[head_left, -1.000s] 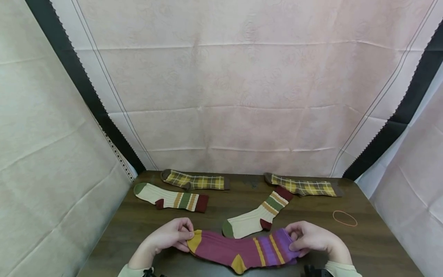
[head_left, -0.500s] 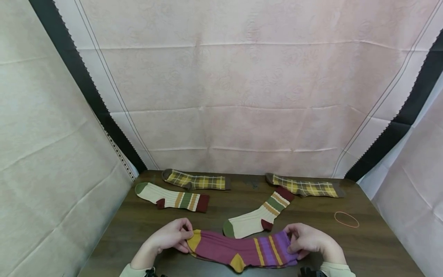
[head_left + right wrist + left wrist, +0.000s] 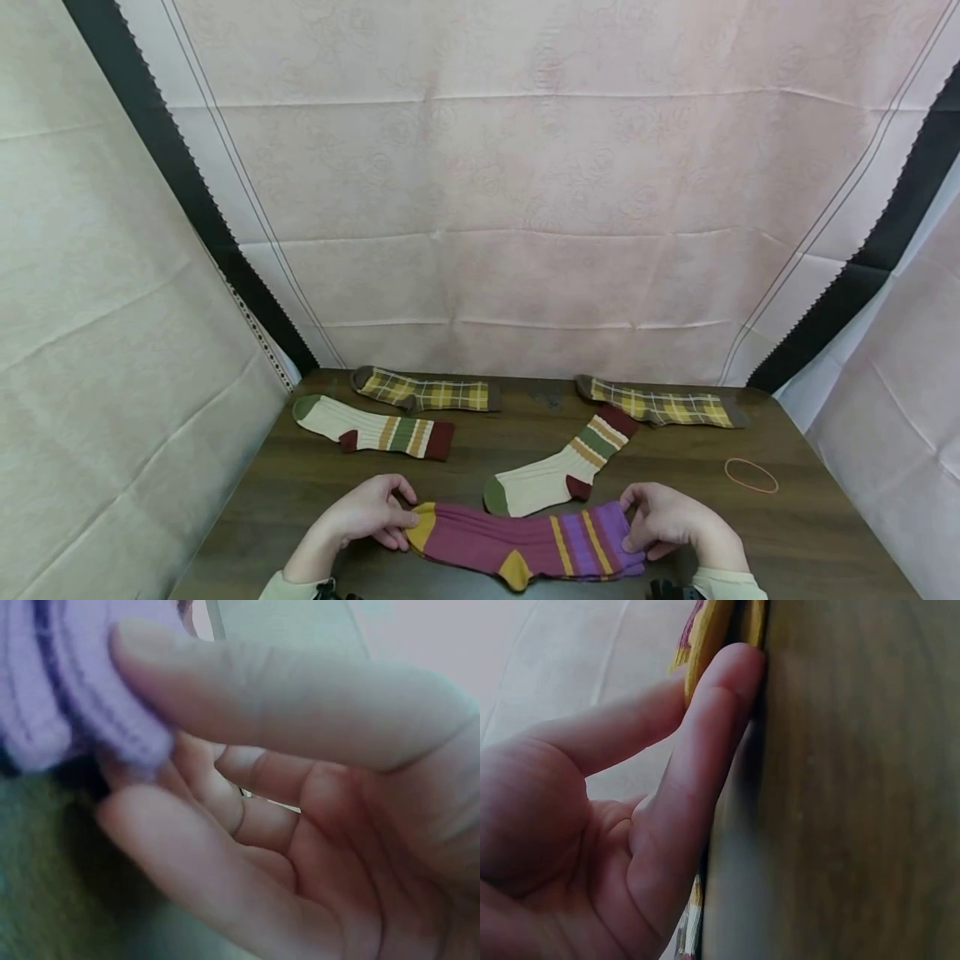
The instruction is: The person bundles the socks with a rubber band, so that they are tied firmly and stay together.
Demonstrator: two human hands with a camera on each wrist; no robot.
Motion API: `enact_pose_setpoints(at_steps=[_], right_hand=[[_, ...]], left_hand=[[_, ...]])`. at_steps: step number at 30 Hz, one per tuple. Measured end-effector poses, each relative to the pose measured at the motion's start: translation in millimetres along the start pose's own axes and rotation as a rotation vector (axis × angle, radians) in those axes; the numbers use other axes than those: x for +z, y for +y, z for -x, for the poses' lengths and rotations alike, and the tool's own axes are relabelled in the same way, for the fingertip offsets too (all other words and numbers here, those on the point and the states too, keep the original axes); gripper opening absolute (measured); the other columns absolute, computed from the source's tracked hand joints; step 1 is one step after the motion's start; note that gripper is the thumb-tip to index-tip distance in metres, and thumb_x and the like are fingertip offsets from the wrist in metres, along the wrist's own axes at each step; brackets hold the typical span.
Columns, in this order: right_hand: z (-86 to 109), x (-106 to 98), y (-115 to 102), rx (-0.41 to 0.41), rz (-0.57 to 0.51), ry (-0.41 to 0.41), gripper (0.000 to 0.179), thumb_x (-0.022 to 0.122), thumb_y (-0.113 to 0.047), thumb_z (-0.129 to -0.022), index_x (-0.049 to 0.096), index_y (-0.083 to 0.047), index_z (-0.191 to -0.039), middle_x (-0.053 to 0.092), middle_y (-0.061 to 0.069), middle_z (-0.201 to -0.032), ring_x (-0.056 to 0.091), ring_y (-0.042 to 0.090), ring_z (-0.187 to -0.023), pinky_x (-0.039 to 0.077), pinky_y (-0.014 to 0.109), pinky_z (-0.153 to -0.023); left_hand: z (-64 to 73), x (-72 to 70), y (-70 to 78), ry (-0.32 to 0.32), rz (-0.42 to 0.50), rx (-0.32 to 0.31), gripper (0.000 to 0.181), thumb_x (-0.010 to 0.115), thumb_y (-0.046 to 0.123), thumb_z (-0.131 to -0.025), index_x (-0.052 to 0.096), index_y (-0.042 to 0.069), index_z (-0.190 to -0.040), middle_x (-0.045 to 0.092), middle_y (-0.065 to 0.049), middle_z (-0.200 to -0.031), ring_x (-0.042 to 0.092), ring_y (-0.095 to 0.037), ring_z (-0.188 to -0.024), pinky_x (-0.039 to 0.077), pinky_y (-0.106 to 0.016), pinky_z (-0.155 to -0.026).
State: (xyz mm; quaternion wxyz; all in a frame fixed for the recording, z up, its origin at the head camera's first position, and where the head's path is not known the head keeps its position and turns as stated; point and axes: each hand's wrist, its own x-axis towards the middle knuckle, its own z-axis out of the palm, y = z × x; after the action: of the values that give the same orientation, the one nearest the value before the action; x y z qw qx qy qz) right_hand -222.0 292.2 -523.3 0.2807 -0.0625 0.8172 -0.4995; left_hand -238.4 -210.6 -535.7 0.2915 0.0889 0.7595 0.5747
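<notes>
Maroon socks (image 3: 480, 542) | axis crosswise, toe (image 3: 423, 525) left | left hand (image 3: 372, 515) pinches toe, right hand (image 3: 671, 518) cuff (image 3: 613, 537)

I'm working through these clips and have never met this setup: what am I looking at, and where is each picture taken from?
There is no machine here, only a person's two bare hands. The wide view comes from a camera worn on the head; each close-up comes from a camera on that wrist.

On the wooden table lie two yellow plaid socks along the far edge, two cream striped socks nearer, and a thin loop, probably a rubber band, at the right.

The left hand pinches the mustard toe end of the maroon-and-purple socks; the right hand pinches the purple cuff end. Two cuff edges show in the right wrist view, so this looks like a stacked pair.
</notes>
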Motion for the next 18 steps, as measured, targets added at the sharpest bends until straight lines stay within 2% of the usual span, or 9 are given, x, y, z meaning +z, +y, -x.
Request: enact_pose_setpoints(at_steps=[3, 10, 18], right_hand=[[-0.1, -1.8, -0.1, -0.019, 0.007, -0.004, 0.043, 0.088, 0.002, -0.079, 0.059, 0.001, -0.112, 0.066, 0.009, -0.083, 0.066, 0.021, -0.073, 0.06, 0.036, -0.062], [0.1, -5.3, -0.7, 0.005, 0.005, 0.022, 0.032, 0.083, -0.009, -0.092, 0.061, 0.001, -0.113, 0.066, 0.008, -0.085, 0.067, 0.021, -0.079, 0.062, 0.041, -0.069], [-3.1, -6.8, 2.8, 0.003, -0.003, 0.025, 0.035, 0.084, -0.004, -0.089, 0.06, 0.003, -0.114, 0.067, 0.009, -0.086, 0.068, 0.022, -0.08, 0.062, 0.041, -0.071]], left_hand=[[-0.4, -0.7, -0.2, 0.008, -0.012, -0.006, 0.035, 0.079, 0.01, -0.096, 0.058, -0.005, -0.119, 0.074, -0.019, -0.083, 0.075, -0.024, -0.065, 0.061, -0.03, -0.055], [0.1, -2.1, 1.3, 0.039, -0.024, -0.008, 0.032, 0.08, 0.013, -0.097, 0.061, -0.004, -0.116, 0.075, -0.016, -0.08, 0.074, -0.022, -0.064, 0.061, -0.031, -0.056], [0.1, -3.7, 0.6, 0.07, -0.013, 0.007, 0.03, 0.08, 0.008, -0.096, 0.06, -0.006, -0.113, 0.074, -0.016, -0.082, 0.075, -0.024, -0.066, 0.062, -0.033, -0.058]])
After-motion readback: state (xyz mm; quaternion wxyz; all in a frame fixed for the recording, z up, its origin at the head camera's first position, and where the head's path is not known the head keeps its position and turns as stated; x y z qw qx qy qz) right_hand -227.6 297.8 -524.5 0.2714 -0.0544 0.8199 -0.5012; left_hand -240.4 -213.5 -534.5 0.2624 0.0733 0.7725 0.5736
